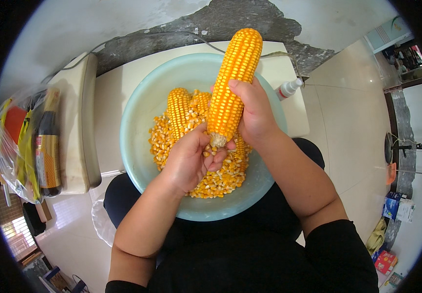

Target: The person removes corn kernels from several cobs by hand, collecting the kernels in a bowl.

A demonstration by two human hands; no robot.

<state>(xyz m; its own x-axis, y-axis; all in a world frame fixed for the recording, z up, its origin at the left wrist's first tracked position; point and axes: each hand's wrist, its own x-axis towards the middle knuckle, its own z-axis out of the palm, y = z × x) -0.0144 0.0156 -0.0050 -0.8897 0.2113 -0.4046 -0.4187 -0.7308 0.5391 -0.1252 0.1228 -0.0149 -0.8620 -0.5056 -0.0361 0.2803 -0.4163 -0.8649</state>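
An ear of dried yellow corn (233,84) stands tilted over the basin, its pale stub end pointing down towards me. My right hand (256,110) grips its side, thumb lying across the kernels. At the stub end is my left hand (196,157), its thumb against the ear's base and several loose kernels at its curled fingers. Beneath both hands lies a light blue plastic basin (134,110), resting at my lap. It holds a heap of loose corn kernels (220,183) and more ears, among them one upright corn ear (178,110) left of my hands. Part of the heap is hidden by my hands.
The basin's far part rests over a cream bench or tabletop (112,95). A small white spray bottle (289,89) lies on its right side. At left, a clear plastic bag (13,146) and a dark sauce bottle (48,154) stand beside a cream armrest (75,128). A cable runs along the wall.
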